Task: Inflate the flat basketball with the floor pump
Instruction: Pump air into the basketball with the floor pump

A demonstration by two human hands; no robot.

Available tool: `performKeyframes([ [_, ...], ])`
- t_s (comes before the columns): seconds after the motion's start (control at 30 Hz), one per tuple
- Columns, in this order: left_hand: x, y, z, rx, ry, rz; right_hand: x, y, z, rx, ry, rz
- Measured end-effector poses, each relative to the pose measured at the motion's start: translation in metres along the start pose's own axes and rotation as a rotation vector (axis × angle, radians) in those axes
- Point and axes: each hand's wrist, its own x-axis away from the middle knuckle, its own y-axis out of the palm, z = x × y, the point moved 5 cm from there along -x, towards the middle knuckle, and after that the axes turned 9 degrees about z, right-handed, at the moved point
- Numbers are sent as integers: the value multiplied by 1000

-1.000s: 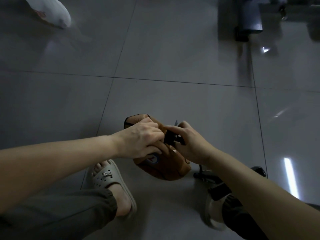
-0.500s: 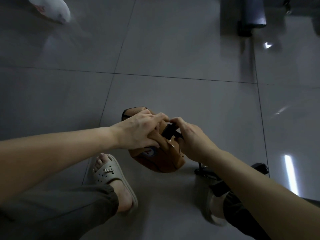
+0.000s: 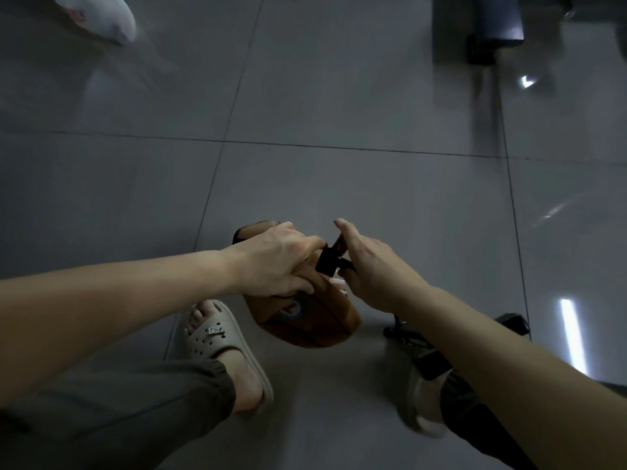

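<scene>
The flat brown basketball [image 3: 307,318] lies folded on the grey tile floor between my feet. My left hand [image 3: 274,262] grips its upper fold, with the fingertips touching the black pump head [image 3: 326,262], which sits on the ball's valve. My right hand [image 3: 371,269] is at the pump head's right side; its fingers are stretched upward against the raised lever, and the thumb is hidden. The black hose runs under my right palm. The pump's base [image 3: 405,334] stands by my right foot, mostly hidden by my right forearm.
My left foot in a beige slipper [image 3: 220,344] is just left of the ball; my right foot [image 3: 417,401] is beside the pump. A white shoe [image 3: 98,16] lies far left, and a dark furniture leg [image 3: 492,32] stands far right.
My right hand's fingers have straightened and lifted beside the pump head, and the lever now stands up. My left hand keeps hold of the ball. The view has tilted slightly.
</scene>
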Motion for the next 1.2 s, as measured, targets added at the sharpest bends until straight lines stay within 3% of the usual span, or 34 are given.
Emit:
performKeyframes([
  [0.4,4,-3,19,-41,171,58,-5,-4,1,264,-118,34],
  [0.6,4,-2,17,67,41,79,-6,-10,0,323,-198,62],
  [0.73,4,-5,18,76,52,86,-6,-13,-2,353,-268,58],
  [1.0,17,1,17,-183,264,205,-2,-9,-6,284,-315,70],
  [1.2,18,-3,11,-220,191,181,-5,-8,-8,288,-358,103],
])
